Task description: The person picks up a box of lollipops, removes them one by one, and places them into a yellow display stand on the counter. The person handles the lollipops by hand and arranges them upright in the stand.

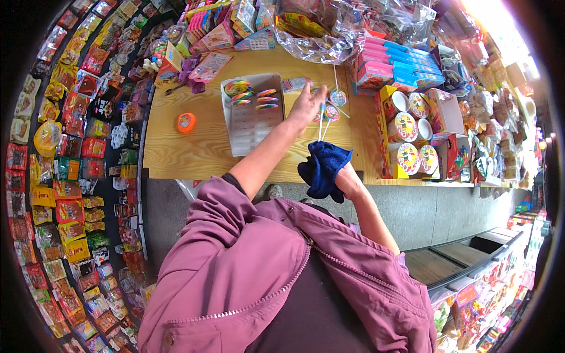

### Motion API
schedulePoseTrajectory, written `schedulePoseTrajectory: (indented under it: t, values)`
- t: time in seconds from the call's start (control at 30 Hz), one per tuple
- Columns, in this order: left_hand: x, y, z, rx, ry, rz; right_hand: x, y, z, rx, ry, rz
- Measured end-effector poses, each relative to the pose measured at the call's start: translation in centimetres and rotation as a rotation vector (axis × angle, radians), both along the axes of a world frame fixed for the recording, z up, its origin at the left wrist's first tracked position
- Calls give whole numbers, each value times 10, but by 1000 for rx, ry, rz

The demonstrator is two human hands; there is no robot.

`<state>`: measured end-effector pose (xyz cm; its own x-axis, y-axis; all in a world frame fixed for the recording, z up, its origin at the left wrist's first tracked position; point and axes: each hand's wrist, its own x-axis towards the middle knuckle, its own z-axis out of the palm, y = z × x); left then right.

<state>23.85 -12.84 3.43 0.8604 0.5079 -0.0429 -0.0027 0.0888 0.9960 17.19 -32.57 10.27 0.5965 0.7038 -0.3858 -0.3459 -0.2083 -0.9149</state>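
My right hand (349, 180) holds a dark blue cloth (325, 165), from whose top white lollipop sticks (325, 130) rise. My left hand (304, 107) reaches over the wooden table beside round swirled lollipops (338, 98), its fingers partly blurred; whether it touches one I cannot tell. Left of it lies an open white box (229, 132) with several rainbow-striped lollipops (267, 99) standing in its upper part. A clear packet with writing (295, 84) lies to the right of the box.
An orange round tape-like item (186, 122) sits at the table's left. Pink and blue boxes (375, 73) and a yellow-edged display box (386, 132) with round tubs stand at the right. Clear plastic bags (324, 46) lie at the back. Shelves of packaged snacks (70, 212) line the left side.
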Motion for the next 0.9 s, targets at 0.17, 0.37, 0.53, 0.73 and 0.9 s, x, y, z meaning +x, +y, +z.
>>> schedulePoseTrajectory:
  t: [0.17, 0.37, 0.53, 0.73, 0.9]
  values:
    - [-71, 45, 58, 788, -80, 137, 1, 17, -15, 120, -359, 115]
    - [-129, 127, 45, 1214, 207, 300, -7, 81, -18, 26, -650, 256]
    - [-124, 134, 32, 1246, 216, 272, -5, 145, -51, -280, -1213, 301]
    - [-123, 133, 27, 1192, 68, 222, -2, 172, -54, -529, -1253, 360]
    - [-123, 137, 26, 1145, 169, 275, 1, 181, -50, -616, -1196, 460]
